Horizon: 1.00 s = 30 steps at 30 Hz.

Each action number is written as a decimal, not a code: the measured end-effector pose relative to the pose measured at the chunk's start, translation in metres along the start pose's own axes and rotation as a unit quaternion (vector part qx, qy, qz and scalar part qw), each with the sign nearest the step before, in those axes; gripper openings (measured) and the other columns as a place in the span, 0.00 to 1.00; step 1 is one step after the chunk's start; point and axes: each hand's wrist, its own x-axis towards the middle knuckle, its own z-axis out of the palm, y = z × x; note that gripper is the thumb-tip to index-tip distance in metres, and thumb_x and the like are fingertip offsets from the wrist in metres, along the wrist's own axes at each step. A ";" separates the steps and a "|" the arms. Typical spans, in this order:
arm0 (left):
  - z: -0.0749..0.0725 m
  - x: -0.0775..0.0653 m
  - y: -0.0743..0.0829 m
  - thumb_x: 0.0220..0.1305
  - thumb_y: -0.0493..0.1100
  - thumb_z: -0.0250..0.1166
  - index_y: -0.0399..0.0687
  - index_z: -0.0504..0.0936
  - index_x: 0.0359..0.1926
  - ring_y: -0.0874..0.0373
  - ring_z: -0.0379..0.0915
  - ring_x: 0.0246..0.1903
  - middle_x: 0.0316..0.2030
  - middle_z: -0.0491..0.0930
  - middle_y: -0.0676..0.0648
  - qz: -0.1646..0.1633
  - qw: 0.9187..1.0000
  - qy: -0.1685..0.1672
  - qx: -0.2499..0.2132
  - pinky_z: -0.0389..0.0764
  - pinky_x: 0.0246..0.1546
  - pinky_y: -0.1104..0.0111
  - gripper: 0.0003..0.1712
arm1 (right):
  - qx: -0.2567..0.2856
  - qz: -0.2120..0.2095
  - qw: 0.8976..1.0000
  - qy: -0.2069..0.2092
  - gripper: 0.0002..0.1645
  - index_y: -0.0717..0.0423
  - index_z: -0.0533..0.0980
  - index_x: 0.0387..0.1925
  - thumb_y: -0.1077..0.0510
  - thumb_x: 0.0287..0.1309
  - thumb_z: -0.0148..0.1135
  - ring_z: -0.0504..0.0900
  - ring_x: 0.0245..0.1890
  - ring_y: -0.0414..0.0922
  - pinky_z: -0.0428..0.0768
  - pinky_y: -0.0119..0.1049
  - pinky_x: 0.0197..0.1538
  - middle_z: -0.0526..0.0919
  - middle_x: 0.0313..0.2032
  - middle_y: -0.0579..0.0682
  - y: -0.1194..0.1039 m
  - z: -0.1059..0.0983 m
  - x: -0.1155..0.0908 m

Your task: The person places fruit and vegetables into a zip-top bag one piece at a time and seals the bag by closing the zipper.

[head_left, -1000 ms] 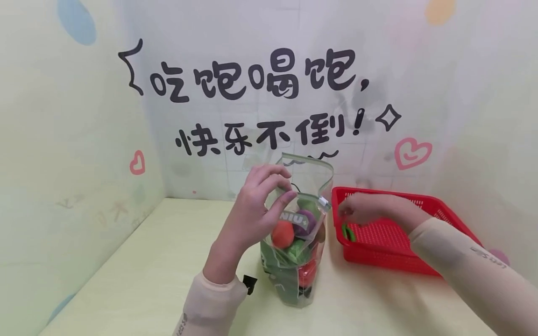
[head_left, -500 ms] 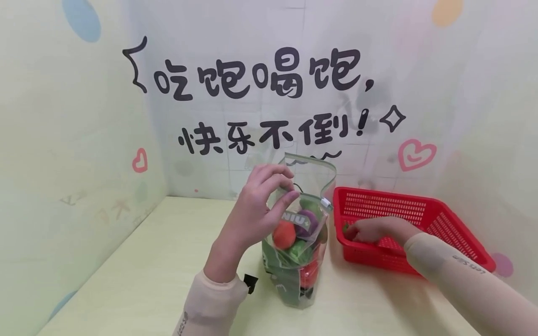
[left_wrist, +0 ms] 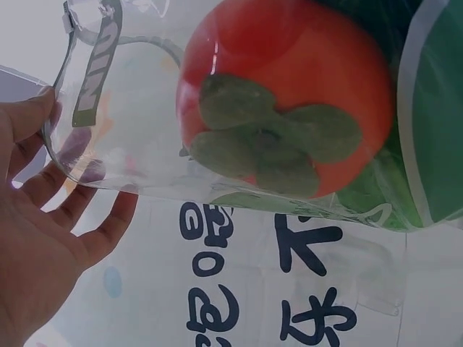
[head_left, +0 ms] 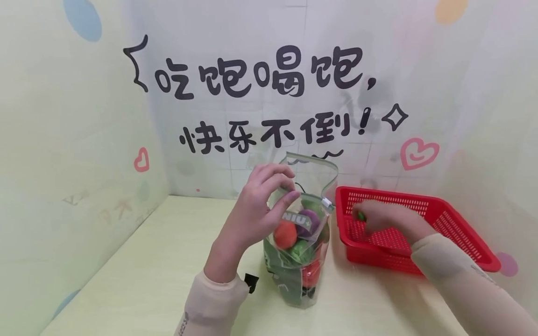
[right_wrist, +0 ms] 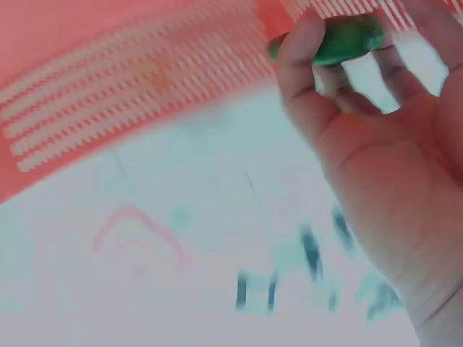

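Note:
A clear zip bag (head_left: 308, 275) stands upright on the table, its mouth open and its white slider at the right end. My left hand (head_left: 256, 210) pinches the bag's rim between thumb and fingers. Inside the bag are a persimmon (left_wrist: 282, 94) with a green leafy cap, a round purple vegetable (head_left: 308, 221), a leafy green one (head_left: 301, 252) and a red one lower down. My right hand (head_left: 382, 217) is over the red basket (head_left: 370, 258) and holds a small glossy green chili pepper (right_wrist: 351, 37) between thumb and fingers.
The basket, with slotted walls, stands right of the bag. A black tab (head_left: 251, 283) shows beside the left cuff. Behind the pale yellow table (head_left: 138, 261) rises a wall (head_left: 235, 28) with large black lettering, and side walls flank it.
My right hand reached down to the green chili pepper at the basket's left end and lifted it a little, moving slightly right. The left hand stays at the bag's rim.

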 end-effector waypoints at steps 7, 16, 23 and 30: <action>0.004 -0.001 0.002 0.60 0.39 0.67 0.47 0.79 0.33 0.56 0.65 0.52 0.46 0.76 0.50 0.001 1.000 -0.014 -0.002 0.71 0.54 0.62 0.04 | 0.112 -0.078 0.969 0.205 0.32 0.52 0.70 0.53 0.64 0.46 0.72 0.78 0.35 0.50 0.84 0.36 0.33 0.75 0.44 0.54 -0.036 -0.036 -0.067; 0.000 0.000 0.002 0.58 0.38 0.69 0.47 0.79 0.32 0.56 0.64 0.52 0.45 0.76 0.50 0.006 1.000 -0.008 0.001 0.71 0.54 0.63 0.05 | 0.226 -0.122 0.916 0.308 0.29 0.46 0.68 0.60 0.60 0.58 0.66 0.84 0.34 0.42 0.84 0.31 0.34 0.77 0.47 0.51 -0.070 -0.025 -0.114; 0.000 -0.001 0.002 0.59 0.39 0.69 0.46 0.80 0.33 0.56 0.65 0.51 0.46 0.76 0.50 0.009 1.000 -0.014 -0.002 0.71 0.54 0.62 0.04 | 0.139 -0.161 0.841 0.497 0.26 0.52 0.76 0.55 0.62 0.53 0.70 0.84 0.30 0.36 0.79 0.17 0.36 0.85 0.35 0.47 -0.085 -0.022 -0.109; 0.001 0.003 0.006 0.57 0.38 0.70 0.46 0.81 0.32 0.57 0.64 0.53 0.46 0.76 0.50 0.028 0.999 -0.030 -0.009 0.71 0.55 0.64 0.05 | 0.203 -0.238 0.711 0.630 0.28 0.68 0.76 0.52 0.76 0.45 0.69 0.84 0.41 0.43 0.80 0.22 0.41 0.82 0.45 0.59 -0.115 -0.026 -0.113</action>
